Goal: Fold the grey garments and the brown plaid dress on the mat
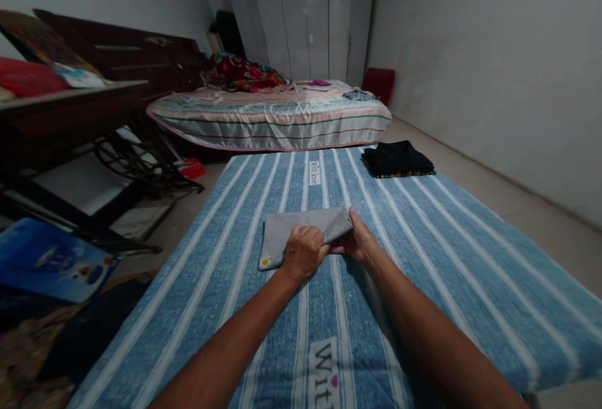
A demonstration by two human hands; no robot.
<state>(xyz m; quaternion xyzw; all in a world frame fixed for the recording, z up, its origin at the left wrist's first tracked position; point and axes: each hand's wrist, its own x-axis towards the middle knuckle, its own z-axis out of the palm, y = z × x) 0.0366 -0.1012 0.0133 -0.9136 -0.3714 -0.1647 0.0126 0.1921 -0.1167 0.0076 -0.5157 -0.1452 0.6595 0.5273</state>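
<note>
A folded grey cloth (291, 228) with a small daisy mark at its near left corner lies on a blue and white striped mattress (423, 258). My left hand (304, 251) is closed on the cloth's near edge, knuckles up. My right hand (358, 241) pinches the cloth's right corner, fingers tucked under the fabric. Both forearms reach in from the bottom of the view.
A folded black garment (397, 159) lies at the mattress's far right corner. Beyond stands a bed (273, 122) with striped sheets and a colourful heap of clothes (242, 73). A dark sewing table (70, 120) and a blue bag (51, 260) are at left. A white wardrobe (305, 20) stands at the back.
</note>
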